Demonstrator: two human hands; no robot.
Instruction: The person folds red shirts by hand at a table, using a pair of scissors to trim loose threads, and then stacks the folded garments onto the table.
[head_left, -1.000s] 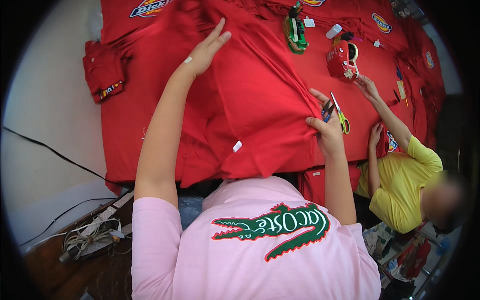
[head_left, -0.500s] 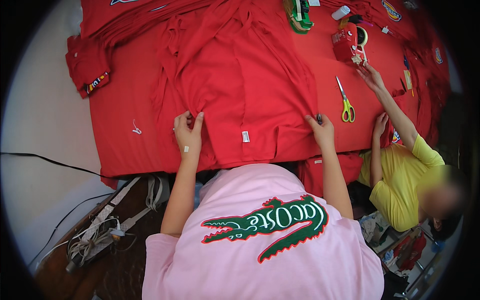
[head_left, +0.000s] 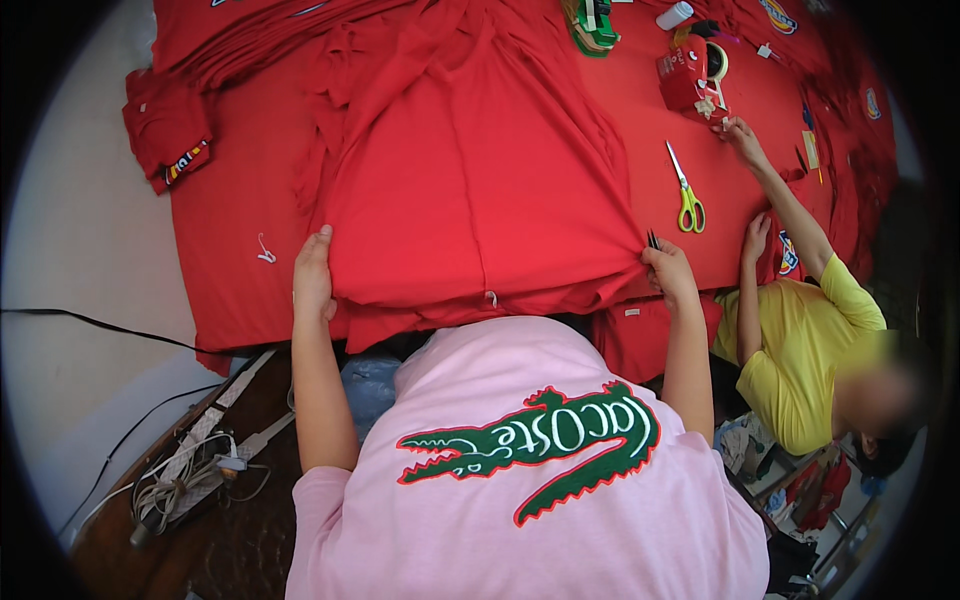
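A red garment (head_left: pixel 420 210) lies spread in front of me, its near edge drawn taut between my hands. My left hand (head_left: pixel 314 278) is closed on the garment's left edge, thumb up. At the right corner my right hand (head_left: pixel 672 271) pinches the cloth, pulling folds toward it. From that same hand sticks a small dark pointed tool (head_left: pixel 653 240), perhaps tweezers or snips; most of it is hidden in the fist. A small white label (head_left: pixel 491 298) shows at the middle of the near edge. Yellow-handled scissors (head_left: pixel 688 198) lie just beyond my right hand.
To the right, a co-worker in a yellow shirt (head_left: pixel 800 345) reaches toward a red tape dispenser (head_left: pixel 690 78). A green object (head_left: pixel 593 28) and white bottle (head_left: pixel 675 15) stand at the back. A folded red garment (head_left: pixel 168 125) sits left; cables (head_left: pixel 185 490) lie lower left.
My left hand has moved left and the garment's near part is now smoother and wider. The right hand has shifted slightly right and down. The label has dropped lower and shows less.
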